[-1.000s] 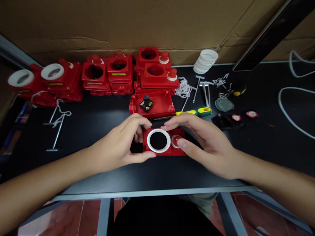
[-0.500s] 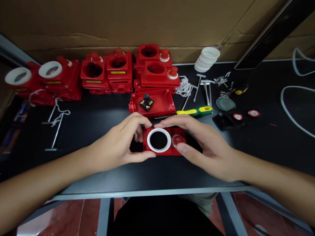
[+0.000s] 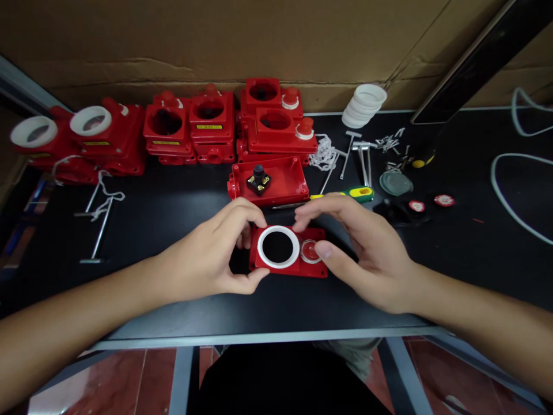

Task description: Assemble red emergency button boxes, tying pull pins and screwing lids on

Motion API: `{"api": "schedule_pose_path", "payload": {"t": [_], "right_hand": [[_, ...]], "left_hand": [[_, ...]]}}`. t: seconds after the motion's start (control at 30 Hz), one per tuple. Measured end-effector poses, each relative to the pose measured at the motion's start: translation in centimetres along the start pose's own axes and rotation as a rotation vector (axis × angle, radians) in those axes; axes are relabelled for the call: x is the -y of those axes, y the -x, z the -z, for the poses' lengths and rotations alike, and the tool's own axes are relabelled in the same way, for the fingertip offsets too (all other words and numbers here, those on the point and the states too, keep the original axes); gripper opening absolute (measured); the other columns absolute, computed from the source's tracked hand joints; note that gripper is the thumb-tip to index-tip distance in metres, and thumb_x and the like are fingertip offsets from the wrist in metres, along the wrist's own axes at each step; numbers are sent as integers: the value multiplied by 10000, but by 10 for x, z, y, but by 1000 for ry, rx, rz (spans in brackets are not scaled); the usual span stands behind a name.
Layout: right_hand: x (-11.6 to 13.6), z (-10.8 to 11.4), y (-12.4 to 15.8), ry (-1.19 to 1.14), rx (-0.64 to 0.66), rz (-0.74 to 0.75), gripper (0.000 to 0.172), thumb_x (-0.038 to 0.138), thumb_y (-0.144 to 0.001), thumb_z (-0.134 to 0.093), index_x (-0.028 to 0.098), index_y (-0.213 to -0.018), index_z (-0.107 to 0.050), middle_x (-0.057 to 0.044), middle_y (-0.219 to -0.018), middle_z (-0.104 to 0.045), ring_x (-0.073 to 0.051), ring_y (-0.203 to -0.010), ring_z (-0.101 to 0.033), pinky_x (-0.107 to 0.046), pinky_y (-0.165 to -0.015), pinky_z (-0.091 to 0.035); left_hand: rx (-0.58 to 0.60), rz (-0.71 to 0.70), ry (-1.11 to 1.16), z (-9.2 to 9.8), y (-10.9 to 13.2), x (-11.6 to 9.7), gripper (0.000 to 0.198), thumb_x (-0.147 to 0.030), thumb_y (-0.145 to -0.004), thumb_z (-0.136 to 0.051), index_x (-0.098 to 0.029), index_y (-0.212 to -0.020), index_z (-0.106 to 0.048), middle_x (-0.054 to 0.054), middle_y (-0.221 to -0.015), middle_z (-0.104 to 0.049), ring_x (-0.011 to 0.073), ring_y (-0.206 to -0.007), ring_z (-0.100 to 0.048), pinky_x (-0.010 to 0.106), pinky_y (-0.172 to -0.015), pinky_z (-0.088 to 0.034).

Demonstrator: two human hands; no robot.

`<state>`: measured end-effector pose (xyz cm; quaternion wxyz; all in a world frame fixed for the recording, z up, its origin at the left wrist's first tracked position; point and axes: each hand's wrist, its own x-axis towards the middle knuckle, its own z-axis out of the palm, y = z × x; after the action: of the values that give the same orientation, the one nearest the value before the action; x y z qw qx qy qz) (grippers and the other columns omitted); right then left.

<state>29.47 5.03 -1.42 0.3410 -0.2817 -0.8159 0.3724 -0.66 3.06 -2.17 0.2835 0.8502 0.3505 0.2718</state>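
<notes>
- Brown cardboard (image 3: 216, 34) is standing behind the black bench (image 3: 207, 320) in the head view, its matte, creased face contrasting with the smooth top.
- Toward the bench's front edge, between the two hands, a red cover (image 3: 305, 268) is lying flat, bearing a white ring (image 3: 260, 246) around a black circle, with a clear round cap (image 3: 309, 251) just beside it.
- The left hand (image 3: 216, 248) is curving around the cover's left end, thumb and fingers apart along opposite edges; whether they are pressing on it, I cannot tell.
- The right hand (image 3: 374, 259) is arching with thumb and fingers well parted, the thumb just beside the cap.
- Looking like glossy moulded plastic, the cover is probably light and stiff, and liable to slide.
- Its long edges are offering the surest hold, I judge, sparing the cap from scratches.
- Beyond it, an open red box (image 3: 285, 178) is holding a black part (image 3: 258, 180) with brassy contacts; glossy red housings (image 3: 276, 141), smooth stacked white rings (image 3: 363, 106) and tangled, soft white cord (image 3: 322, 153) are lying farther back.
</notes>
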Motion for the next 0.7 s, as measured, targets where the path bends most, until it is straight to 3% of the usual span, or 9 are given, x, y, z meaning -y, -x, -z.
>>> {"api": "schedule_pose_path", "payload": {"t": [0.1,0.17,0.5,0.63,0.7], "right_hand": [[1,1,1,-42,98,21,472,270,-1153,-697,291,-1615,-604,-121,-1596,-748,-290,-1476,-733,-456,-1259,-591],[1,2,1,-55,152,25,488,284,-1166,-701,283,-1640,-589,-126,-1629,-732,-281,-1509,-720,-440,-1278,-586],[1,3,1,-121,68,-65,286,372,-1207,-667,289,-1481,-651,-89,-1394,-797,-253,-1306,-771,-417,-1140,-610],[-2,4,2,-153,38,-90,278,401,-1218,-649,304,-1478,-660,-41,-1185,-804,-217,-1124,-775,-386,-1072,-615],[-3,3,2,-176,26,-98,305,400,-1214,-650,319,-1509,-656,-47,-1237,-802,-226,-1190,-780,-401,-1129,-615]], "left_hand": [[-1,13,3,-1,0,0,526,-217,-950,-868,-240,-1361,-542,55,-1278,-665,158,-907,-704,302,-786,-655],[-4,24,7,-1,0,0,547,-233,-952,-870,-246,-1378,-529,49,-1260,-667,157,-889,-701,305,-779,-652],[-16,42,-3,-2,2,1,557,-230,-940,-877,-245,-1375,-530,38,-1244,-666,148,-880,-705,293,-781,-637],[-12,54,8,-3,2,-1,544,-213,-937,-874,-239,-1360,-531,50,-1264,-671,148,-892,-702,289,-777,-637],[-5,51,20,-2,2,-2,529,-215,-948,-871,-242,-1355,-534,49,-1261,-677,154,-900,-705,295,-783,-643]]}}
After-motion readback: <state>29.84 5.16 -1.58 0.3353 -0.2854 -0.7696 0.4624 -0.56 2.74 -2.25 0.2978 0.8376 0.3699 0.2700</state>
